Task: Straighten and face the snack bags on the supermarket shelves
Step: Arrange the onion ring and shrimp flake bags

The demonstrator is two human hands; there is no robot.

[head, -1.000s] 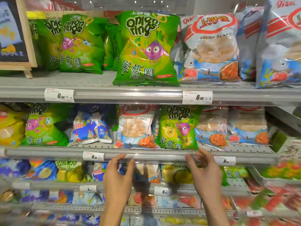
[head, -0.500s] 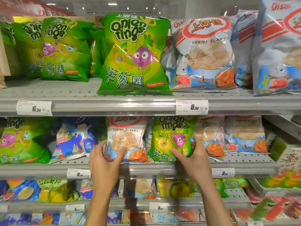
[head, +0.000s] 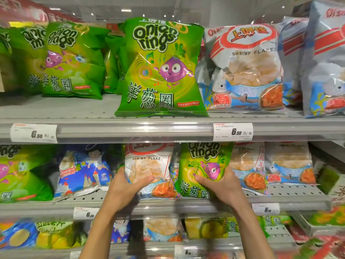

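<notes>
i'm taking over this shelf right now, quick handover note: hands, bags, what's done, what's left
Left hand grips the shrimp flakes bag on the middle shelf, thumb on its front.
Right hand grips the onion rings bag beside it, thumb on its front.
Both bags are upright, fronts facing out, at the shelf's front edge.
Done: the top shelf's front onion rings bag is faced.
Left: settle these two, then probably the leaning blue bag to their left; the lower rows are too blurred to judge.

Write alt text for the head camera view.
On the middle shelf, the left hand grips a shrimp flakes bag while the right hand grips the onion rings bag beside it. More snack bags fill the shelves above and below.
</notes>
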